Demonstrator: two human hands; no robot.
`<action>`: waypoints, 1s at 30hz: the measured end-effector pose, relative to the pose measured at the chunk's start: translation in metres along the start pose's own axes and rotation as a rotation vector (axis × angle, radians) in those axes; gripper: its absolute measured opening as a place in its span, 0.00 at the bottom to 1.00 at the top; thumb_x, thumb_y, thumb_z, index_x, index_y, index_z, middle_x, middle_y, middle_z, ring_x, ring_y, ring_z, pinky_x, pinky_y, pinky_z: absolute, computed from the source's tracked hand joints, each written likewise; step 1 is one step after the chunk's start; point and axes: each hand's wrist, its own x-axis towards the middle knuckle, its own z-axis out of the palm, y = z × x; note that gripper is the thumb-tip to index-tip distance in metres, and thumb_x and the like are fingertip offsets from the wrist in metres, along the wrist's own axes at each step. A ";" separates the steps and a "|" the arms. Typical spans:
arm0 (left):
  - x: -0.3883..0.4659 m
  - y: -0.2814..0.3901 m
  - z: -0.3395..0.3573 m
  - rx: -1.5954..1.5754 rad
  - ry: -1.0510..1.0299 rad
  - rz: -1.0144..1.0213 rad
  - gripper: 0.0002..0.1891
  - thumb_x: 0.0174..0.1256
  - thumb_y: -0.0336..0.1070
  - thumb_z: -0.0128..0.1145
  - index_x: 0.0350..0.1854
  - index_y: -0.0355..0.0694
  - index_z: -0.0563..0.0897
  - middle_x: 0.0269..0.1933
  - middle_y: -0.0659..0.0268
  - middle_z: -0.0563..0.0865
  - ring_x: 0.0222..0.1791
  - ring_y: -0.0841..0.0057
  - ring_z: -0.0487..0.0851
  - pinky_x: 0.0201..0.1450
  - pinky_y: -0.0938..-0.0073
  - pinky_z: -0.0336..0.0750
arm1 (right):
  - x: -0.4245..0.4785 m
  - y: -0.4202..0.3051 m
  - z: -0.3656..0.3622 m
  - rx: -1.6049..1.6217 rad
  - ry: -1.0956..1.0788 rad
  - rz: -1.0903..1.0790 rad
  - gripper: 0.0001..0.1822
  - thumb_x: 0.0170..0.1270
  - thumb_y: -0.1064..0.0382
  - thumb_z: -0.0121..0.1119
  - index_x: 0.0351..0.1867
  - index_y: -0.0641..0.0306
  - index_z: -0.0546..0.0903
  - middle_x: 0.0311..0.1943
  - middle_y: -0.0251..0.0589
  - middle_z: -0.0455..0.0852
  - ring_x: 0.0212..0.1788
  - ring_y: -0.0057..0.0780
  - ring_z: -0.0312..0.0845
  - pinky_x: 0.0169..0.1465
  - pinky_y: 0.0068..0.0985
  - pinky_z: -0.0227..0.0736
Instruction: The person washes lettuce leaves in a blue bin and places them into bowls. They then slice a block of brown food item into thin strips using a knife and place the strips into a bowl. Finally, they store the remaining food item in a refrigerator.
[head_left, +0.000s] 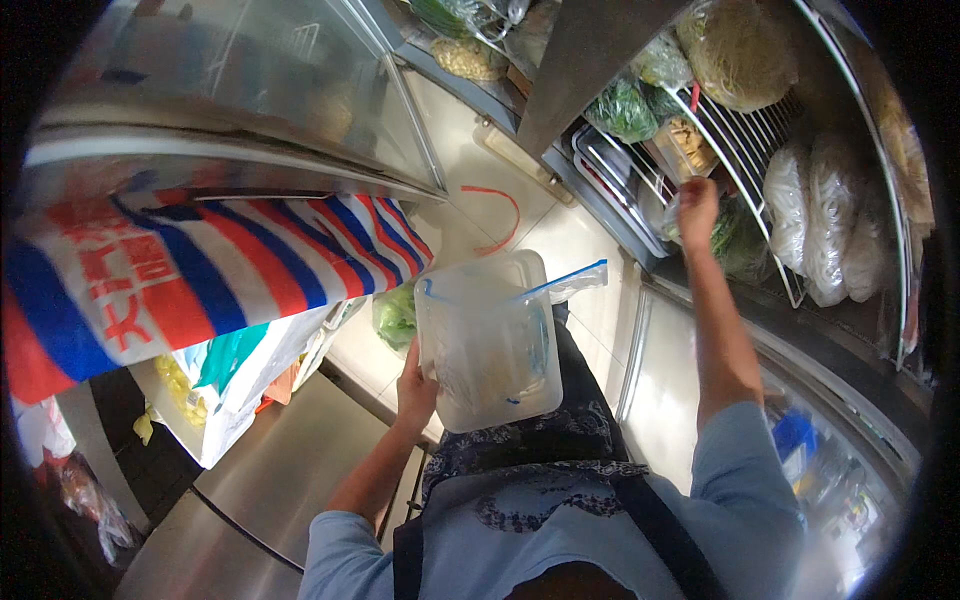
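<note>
My left hand (417, 390) grips the left side of a translucent plastic container (487, 292) in front of my body. Inside it are clear zip bags, and one zip bag (581, 281) with a blue zipper sticks out over the right rim. My right hand (697, 214) reaches into an open refrigerator, fingers curled. It is beside a clear plastic bag (673, 219) and just below a clear box of yellowish-brown food (684, 150). Whether it holds the bag is hidden by the hand itself.
Wire shelves (739, 142) hold bagged leafy greens (624, 109) and long white bagged items (825, 217). At left hangs a red, white and blue striped bag (247, 262) by a glass door (247, 67). A bagged green vegetable (395, 319) and a red strap (510, 214) lie low, near the tiles.
</note>
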 end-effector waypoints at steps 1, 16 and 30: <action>-0.001 0.005 -0.002 0.018 -0.016 0.029 0.45 0.42 0.08 0.40 0.68 0.46 0.52 0.56 0.64 0.73 0.49 0.77 0.76 0.42 0.82 0.73 | -0.015 -0.032 0.003 0.072 -0.142 -0.023 0.11 0.53 0.75 0.55 0.39 0.64 0.71 0.30 0.43 0.77 0.34 0.32 0.75 0.40 0.27 0.71; -0.033 0.041 0.010 -0.046 -0.045 0.109 0.42 0.42 0.15 0.36 0.68 0.46 0.51 0.56 0.55 0.69 0.50 0.65 0.74 0.37 0.71 0.78 | -0.076 -0.432 0.039 -0.624 -0.568 -1.233 0.14 0.52 0.64 0.50 0.40 0.62 0.80 0.38 0.37 0.75 0.30 0.38 0.77 0.21 0.36 0.66; -0.070 0.036 0.018 0.031 -0.131 0.288 0.36 0.48 0.16 0.38 0.65 0.45 0.56 0.52 0.58 0.72 0.45 0.66 0.77 0.30 0.70 0.80 | -0.099 -0.300 -0.106 -0.184 -0.512 -0.380 0.06 0.53 0.66 0.50 0.34 0.59 0.73 0.36 0.41 0.74 0.31 0.39 0.77 0.29 0.33 0.73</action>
